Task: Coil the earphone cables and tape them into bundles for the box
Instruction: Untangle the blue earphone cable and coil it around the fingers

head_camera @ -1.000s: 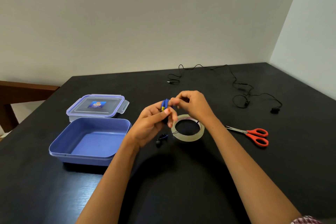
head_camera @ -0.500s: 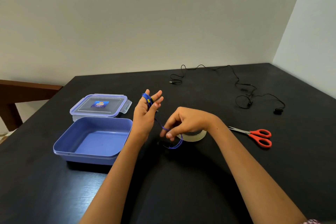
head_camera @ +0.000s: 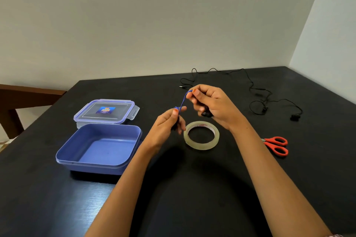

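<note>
A blue earphone cable runs between my two hands above the table. My left hand pinches its coiled part between thumb and fingers. My right hand holds the loose end up, with a dark earbud under its fingers. A clear tape roll lies flat just below and between the hands. The open blue box sits left of my left hand. A black earphone cable lies spread out at the back right of the table.
The box's clear lid lies behind the box. Red-handled scissors rest right of my right forearm. The black table ends at a wall corner behind and to the right. A wooden chair stands at the left edge.
My right hand rose from the table beside the tape roll and now holds the cable's loose end up high. My left hand lowered slightly and closed its fingers on the coil.
</note>
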